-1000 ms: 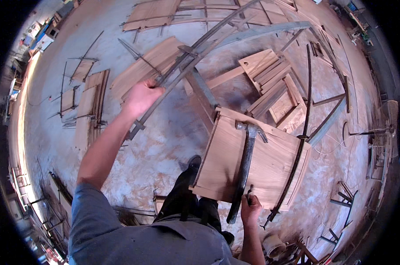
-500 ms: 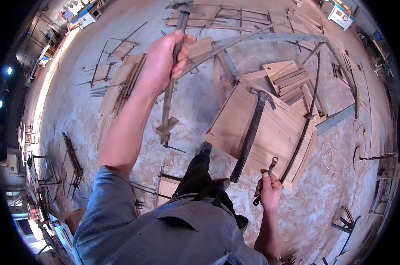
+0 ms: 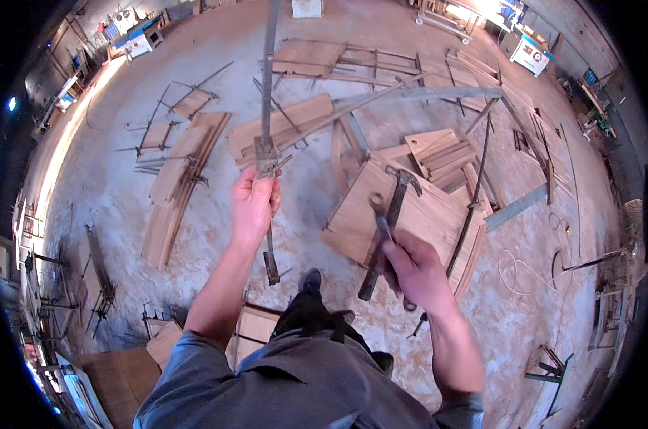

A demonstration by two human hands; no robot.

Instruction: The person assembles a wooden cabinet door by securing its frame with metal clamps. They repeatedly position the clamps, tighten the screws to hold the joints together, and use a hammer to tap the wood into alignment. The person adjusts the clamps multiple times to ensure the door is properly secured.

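My left hand (image 3: 256,204) is closed around a long metal bar clamp (image 3: 266,93), just below its sliding jaw. The clamp stands nearly lengthwise in front of me, its upper end running out of view. In my right hand (image 3: 418,273) is a ring spanner (image 3: 381,214), gripped mid-shank with the ring end pointing up and away from me. Below the spanner, a claw hammer (image 3: 399,204) with a dark handle lies across a light wooden panel (image 3: 438,222). Part of the hammer's handle is hidden by the spanner and my fingers. Another bar clamp (image 3: 464,239) crosses the panel's right side.
Stacked boards (image 3: 184,179) lie on the floor to the left. A blue-grey metal frame (image 3: 527,205) extends beyond the panel, with wooden pieces (image 3: 445,157) inside it. A pale cable (image 3: 517,275) is coiled at the right. Machines (image 3: 530,53) stand far off.
My left hand has come nearer to me and now grips close to the clamp's sliding jaw. My right hand has risen with the spanner over the panel. The view has shifted slightly.
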